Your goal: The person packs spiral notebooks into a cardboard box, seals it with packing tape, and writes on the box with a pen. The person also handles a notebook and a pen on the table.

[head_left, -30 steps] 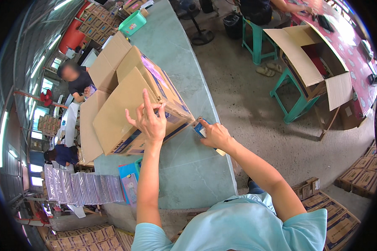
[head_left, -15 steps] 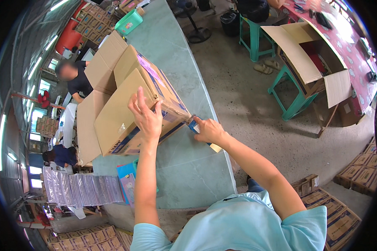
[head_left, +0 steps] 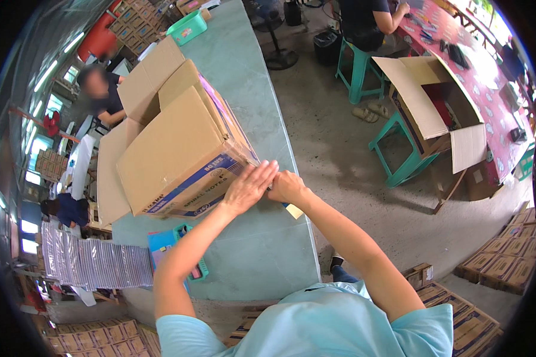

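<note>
A large cardboard box [head_left: 167, 152] with a blue printed band lies tilted on the greenish table, its flaps spread toward the far left. My left hand [head_left: 251, 187] lies flat on the box's near right edge, fingers stretched out over a strip of clear tape. Right beside its fingertips, my right hand [head_left: 288, 187] is closed round a tape dispenser, almost wholly hidden by the fingers. A yellowish flat piece [head_left: 293, 211] shows below that hand, by the table's edge; I cannot tell what it belongs to.
The table [head_left: 268, 256] bears a green basket [head_left: 187, 27] at its far end and blue folders [head_left: 162, 244] near my left arm. Bundled notebooks [head_left: 95, 262] stand at left. Rightward, an open carton [head_left: 411, 89] rests on a green stool [head_left: 396, 152]. Other people sit nearby.
My left hand has come down from the box's corner to its near right edge and flattened there, close to my right hand. The dispenser is now more hidden.
</note>
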A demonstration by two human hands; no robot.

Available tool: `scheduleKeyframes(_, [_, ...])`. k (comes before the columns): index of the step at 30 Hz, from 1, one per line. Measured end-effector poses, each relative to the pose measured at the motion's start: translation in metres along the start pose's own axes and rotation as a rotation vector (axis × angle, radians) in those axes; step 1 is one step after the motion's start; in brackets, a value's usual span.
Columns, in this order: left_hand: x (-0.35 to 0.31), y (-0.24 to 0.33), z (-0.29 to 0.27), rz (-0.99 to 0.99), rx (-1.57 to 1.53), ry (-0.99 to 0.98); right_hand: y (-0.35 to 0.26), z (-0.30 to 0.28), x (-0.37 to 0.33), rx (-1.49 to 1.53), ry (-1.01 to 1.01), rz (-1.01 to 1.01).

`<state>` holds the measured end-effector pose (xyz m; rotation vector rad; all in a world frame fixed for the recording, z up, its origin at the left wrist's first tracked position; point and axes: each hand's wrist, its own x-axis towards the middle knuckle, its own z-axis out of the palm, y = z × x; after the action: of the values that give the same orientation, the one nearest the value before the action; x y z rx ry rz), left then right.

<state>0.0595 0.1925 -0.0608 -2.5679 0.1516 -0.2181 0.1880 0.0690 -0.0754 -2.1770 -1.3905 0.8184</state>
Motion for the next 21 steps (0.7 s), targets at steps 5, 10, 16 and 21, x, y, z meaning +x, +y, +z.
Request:
scheduleKeyframes(5, [-0.008,-0.001,0.053,0.113,0.655,-0.206,0.001,-0.001,0.002,0.01,0.002,0.019])
scheduleKeyframes(10, [-0.007,-0.003,0.055,0.117,0.674,-0.273,-0.004,0.006,0.008,-0.049,-0.043,0.042])
scheduleKeyframes(16, [-0.008,0.0,0.045,0.12,0.608,-0.351,-0.011,0.007,0.021,-0.185,-0.193,0.139])
scheduleKeyframes(21, [-0.008,0.0,0.052,0.094,0.602,-0.384,-0.027,0.019,0.038,-0.239,-0.106,0.154])
